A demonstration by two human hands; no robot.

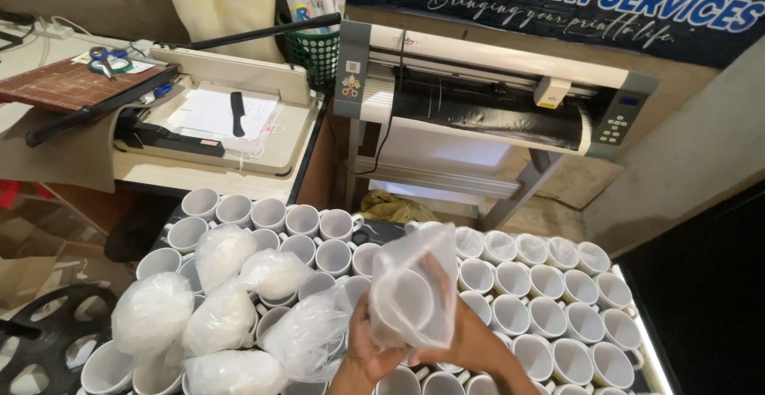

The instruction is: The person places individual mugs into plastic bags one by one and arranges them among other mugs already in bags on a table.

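**Both hands wrap a white mug in a clear bag**

A white mug (408, 299) sits inside a thin, clear plastic bag (422, 279), held up just above a crowded spread of mugs. The bag is crinkled and glossy, and the mug's round rim shows through it, mouth turned toward the camera. The left hand (370, 347) has its grip closed on the lower left of the bag. The right hand (466, 335) is closed around the right side, one finger lying across the plastic.

Beneath and all around the hands stand bare white mugs (550, 315) in tight rows, rims touching. To the left lie mugs already in bags (223, 307), piled on top of the bare ones. Beyond the mugs stands a wide cutting plotter (486, 92) on legs, and to its left a paper trimmer (231, 116) rests on a desk (159, 176), with a green basket (317, 54) behind.
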